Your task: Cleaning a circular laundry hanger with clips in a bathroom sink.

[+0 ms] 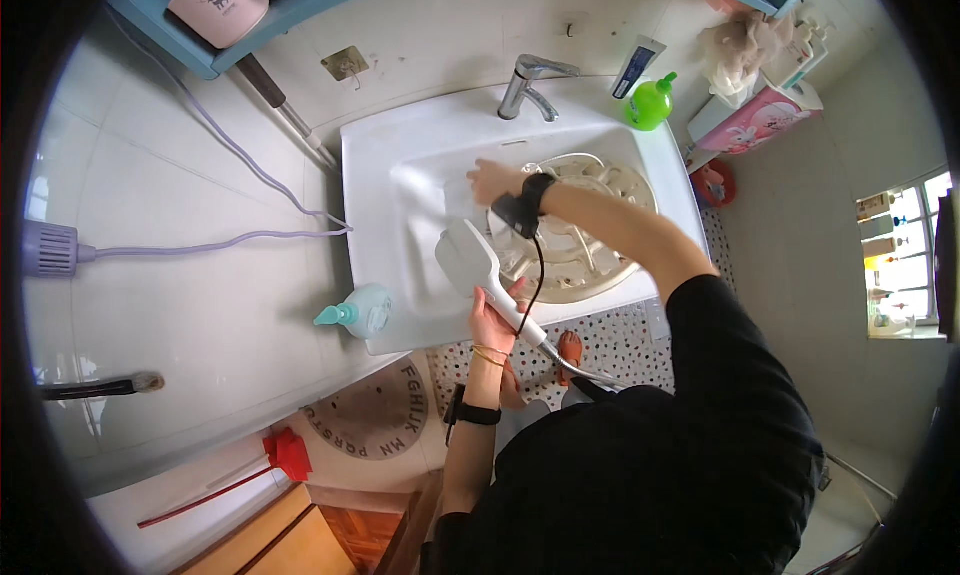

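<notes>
My left hand [494,324] is wrapped round the handle of a white shower head [468,255] at the front of the white sink [405,230]. Its broad head tilts up and left over the basin, and a metal hose [580,371] runs from the handle toward my body. My right hand [494,182] is above the basin, below the tap, fingers somewhat apart and slightly blurred. Nothing shows in it. Beneath my right forearm, a large round cream-coloured openwork piece [625,190] fills the right of the sink, partly hidden by that arm.
Behind the basin stands a chrome tap [520,85]. A green pump bottle [650,103] and a tube [638,67] are at the back right corner. On the front left corner is a pale blue pump bottle [368,312]. A black cable [540,275] dangles from my right wrist device.
</notes>
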Tool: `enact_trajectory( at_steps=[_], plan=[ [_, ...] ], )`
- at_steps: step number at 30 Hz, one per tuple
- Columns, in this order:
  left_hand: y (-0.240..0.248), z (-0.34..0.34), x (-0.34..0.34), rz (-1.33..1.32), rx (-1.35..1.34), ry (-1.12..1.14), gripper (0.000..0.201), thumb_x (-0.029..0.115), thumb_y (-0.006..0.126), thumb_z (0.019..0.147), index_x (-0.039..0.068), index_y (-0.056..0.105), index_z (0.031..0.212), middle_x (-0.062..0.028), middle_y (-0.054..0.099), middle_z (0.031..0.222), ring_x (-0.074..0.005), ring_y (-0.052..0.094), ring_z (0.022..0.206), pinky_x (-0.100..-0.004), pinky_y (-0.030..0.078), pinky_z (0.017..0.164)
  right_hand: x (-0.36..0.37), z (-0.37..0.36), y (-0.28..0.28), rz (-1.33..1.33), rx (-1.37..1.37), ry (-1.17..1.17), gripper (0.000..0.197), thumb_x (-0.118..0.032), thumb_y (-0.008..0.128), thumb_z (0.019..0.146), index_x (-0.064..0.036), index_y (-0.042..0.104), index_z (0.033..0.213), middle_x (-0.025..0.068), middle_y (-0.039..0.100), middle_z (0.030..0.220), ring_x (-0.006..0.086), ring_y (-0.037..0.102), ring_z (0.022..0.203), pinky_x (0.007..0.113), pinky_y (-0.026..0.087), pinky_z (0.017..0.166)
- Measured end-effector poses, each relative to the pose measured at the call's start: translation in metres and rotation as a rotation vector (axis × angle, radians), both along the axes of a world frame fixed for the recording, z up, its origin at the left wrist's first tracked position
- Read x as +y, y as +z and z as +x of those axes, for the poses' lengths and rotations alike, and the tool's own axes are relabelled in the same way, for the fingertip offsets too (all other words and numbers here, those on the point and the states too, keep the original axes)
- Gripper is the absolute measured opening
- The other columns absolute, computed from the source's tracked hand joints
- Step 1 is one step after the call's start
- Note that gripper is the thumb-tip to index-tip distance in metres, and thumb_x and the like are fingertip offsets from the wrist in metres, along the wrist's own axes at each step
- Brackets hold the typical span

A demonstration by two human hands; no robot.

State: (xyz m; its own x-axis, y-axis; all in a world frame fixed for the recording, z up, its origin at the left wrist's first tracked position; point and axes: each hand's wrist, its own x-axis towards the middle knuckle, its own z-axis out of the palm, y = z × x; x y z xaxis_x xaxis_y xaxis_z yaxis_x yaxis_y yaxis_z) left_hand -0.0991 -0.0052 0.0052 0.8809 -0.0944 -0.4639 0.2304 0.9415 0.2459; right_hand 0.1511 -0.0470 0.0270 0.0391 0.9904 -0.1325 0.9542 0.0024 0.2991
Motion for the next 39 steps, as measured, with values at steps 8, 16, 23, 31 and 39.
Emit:
enact_trajectory(
  at_steps=[8, 16, 23, 31, 39],
  plan=[
    [0.012, 0.002, -0.001, 0.002, -0.011, 0.033, 0.044, 0.047, 0.032, 0.086, 0.02, 0.036, 0.12, -0.0215, 0.048, 0.114, -0.0255, 0.053, 0.067, -0.0388, 0.044, 0.063, -0.019, 0.038, 0.092, 0.213, -0.163, -0.224, 0.006, -0.025, 0.057, 0.063, -0.0192, 0.058, 0.064, -0.004, 0.054, 0.065, 0.0157, 0.048, 0.083, 0.031, 0.038, 0.071],
    [0.002, 0.001, 0.0, -0.058, -0.02, 0.019, 0.046, 0.048, 0.03, 0.086, 0.018, 0.036, 0.121, -0.023, 0.048, 0.113, -0.0285, 0.052, 0.064, -0.0393, 0.043, 0.063, 0.012, -0.01, 0.066, -0.1, 0.073, -0.434, 0.011, -0.02, 0.056, 0.066, -0.0129, 0.064, 0.068, 0.0024, 0.062, 0.07, 0.0205, 0.057, 0.08, 0.031, 0.046, 0.061],
    [0.004, 0.003, -0.001, -0.034, 0.017, 0.004, 0.046, 0.049, 0.031, 0.086, 0.018, 0.035, 0.12, -0.022, 0.05, 0.11, -0.0273, 0.054, 0.064, -0.0381, 0.045, 0.062, 0.008, -0.003, 0.01, -0.086, 0.222, -0.578, 0.015, -0.021, 0.055, 0.066, -0.0127, 0.065, 0.072, 0.0077, 0.064, 0.075, 0.025, 0.062, 0.07, 0.036, 0.046, 0.055],
    [-0.004, 0.001, 0.0, -0.073, -0.032, 0.003, 0.048, 0.049, 0.032, 0.085, 0.016, 0.035, 0.121, -0.0222, 0.049, 0.111, -0.0291, 0.052, 0.065, -0.0409, 0.042, 0.065, 0.019, 0.016, 0.028, 0.028, 0.152, -0.466, 0.01, -0.02, 0.061, 0.057, -0.0119, 0.064, 0.062, 0.0072, 0.061, 0.061, 0.0253, 0.061, 0.059, 0.034, 0.045, 0.046],
    [0.002, 0.0, -0.001, -0.071, 0.019, 0.01, 0.047, 0.049, 0.032, 0.085, 0.017, 0.035, 0.12, -0.0229, 0.049, 0.111, -0.0279, 0.053, 0.064, -0.0411, 0.043, 0.065, 0.006, -0.007, 0.036, 0.067, 0.228, -0.347, 0.011, -0.019, 0.06, 0.057, -0.0088, 0.063, 0.06, 0.0086, 0.06, 0.06, 0.0256, 0.06, 0.059, 0.034, 0.045, 0.048]
  ],
)
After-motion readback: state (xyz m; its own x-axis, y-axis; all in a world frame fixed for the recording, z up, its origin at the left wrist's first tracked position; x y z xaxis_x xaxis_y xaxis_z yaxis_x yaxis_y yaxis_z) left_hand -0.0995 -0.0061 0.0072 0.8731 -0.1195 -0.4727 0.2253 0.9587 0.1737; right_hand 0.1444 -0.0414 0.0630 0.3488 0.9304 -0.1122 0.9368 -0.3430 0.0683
